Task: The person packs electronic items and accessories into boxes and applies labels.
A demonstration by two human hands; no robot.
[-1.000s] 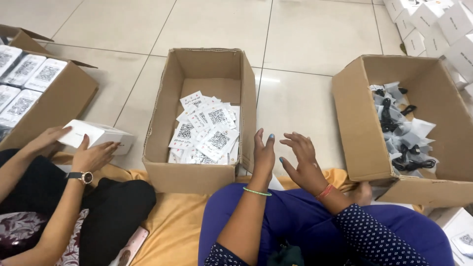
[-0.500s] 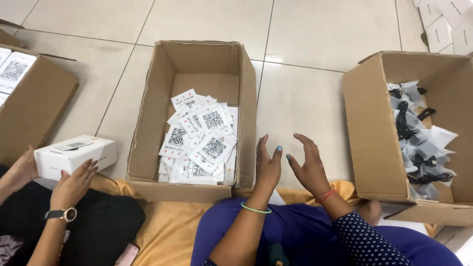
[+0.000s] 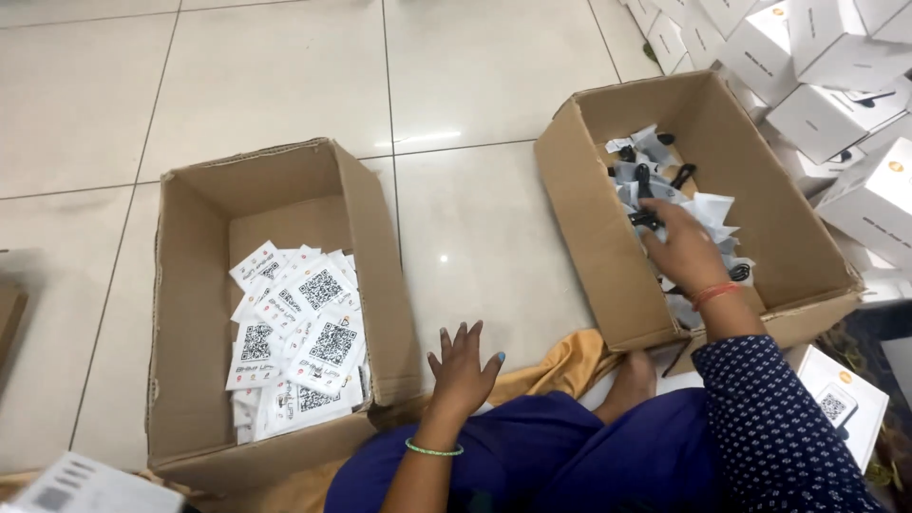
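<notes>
The tiled floor (image 3: 285, 85) carries two open cardboard boxes. The left box (image 3: 190, 313) holds white printed cards (image 3: 299, 342). To its right, well apart, stands the right box (image 3: 589, 228), filled with small white packets and black parts (image 3: 655, 180). Beyond the right box lies a stack of white cartons (image 3: 836, 66). The right hand (image 3: 686, 249) reaches into the right box, resting on the packets; whether its grip pinches one cannot be told. The left hand (image 3: 463, 366) hovers just right of the left box, grip spread, holding nothing.
</notes>
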